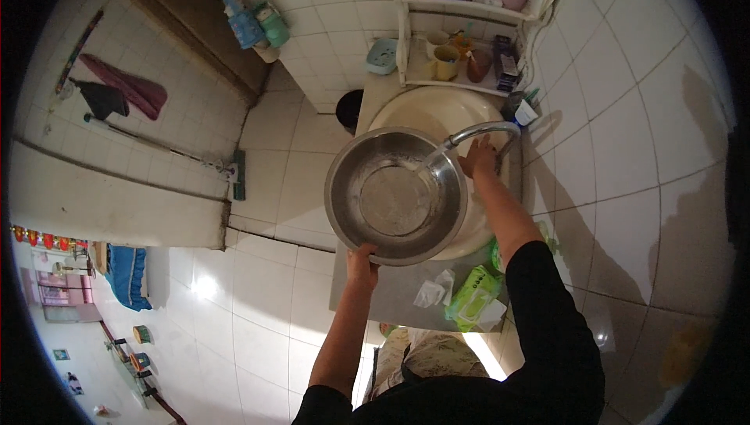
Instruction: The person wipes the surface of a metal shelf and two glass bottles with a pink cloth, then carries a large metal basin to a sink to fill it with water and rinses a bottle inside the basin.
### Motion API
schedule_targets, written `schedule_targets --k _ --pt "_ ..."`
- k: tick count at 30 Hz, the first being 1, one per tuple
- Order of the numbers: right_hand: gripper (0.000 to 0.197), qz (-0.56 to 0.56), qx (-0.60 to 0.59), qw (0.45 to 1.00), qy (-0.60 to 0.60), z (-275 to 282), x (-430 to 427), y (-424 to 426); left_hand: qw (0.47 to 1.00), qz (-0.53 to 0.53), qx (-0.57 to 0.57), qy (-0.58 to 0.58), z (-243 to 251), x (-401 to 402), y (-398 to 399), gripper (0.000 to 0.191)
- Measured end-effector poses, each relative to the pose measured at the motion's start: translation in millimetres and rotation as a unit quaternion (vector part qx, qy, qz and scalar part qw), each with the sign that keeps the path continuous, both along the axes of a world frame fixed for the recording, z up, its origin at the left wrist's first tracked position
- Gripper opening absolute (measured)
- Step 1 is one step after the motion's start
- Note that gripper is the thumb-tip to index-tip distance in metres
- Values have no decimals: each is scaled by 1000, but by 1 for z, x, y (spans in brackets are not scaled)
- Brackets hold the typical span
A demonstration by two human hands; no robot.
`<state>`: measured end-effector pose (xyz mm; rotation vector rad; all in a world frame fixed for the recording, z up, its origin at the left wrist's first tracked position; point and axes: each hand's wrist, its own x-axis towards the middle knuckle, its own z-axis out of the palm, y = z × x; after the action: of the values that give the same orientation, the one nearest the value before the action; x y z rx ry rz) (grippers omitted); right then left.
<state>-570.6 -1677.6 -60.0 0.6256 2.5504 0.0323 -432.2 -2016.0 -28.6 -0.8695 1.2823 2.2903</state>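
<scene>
My left hand (362, 268) grips the near rim of a wide stainless steel basin (395, 199), which is held tilted over a cream washbasin (474, 214). A curved chrome faucet (483, 127) reaches over the steel basin's right side, and a stream of water runs from its spout into the basin. Beside the faucet, my right hand (480, 158) has its fingers apart, close to the basin's right rim. Whether it touches the faucet's handle or the rim cannot be made out. Some water and whitish residue show on the basin's bottom.
On the grey counter (375, 290) lie a green wet-wipes pack (476, 299) and crumpled tissue (433, 290). Behind the washbasin, a white shelf (463, 84) holds cups and tubes. A blue-green soap dish (382, 57) stands left of it. The tiled wall (621, 149) borders the right side.
</scene>
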Motion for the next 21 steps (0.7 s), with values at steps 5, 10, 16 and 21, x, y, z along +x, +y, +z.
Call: schedule_targets --k 5,10,16,21 --pt "82 17 24 1000 -5 -1 0 0 1000 0 6 0 -3 2 -4 56" --pt "85 39 42 998 -14 -5 1 4 1000 -11 -1 2 1 4 -3 53" --pt "88 34 41 999 -7 -7 1 2 1000 -4 -2 -1 -5 8 -4 50" --pt "88 33 26 999 26 -15 4 5 1000 -3 16 -15 -19 13 -7 53"
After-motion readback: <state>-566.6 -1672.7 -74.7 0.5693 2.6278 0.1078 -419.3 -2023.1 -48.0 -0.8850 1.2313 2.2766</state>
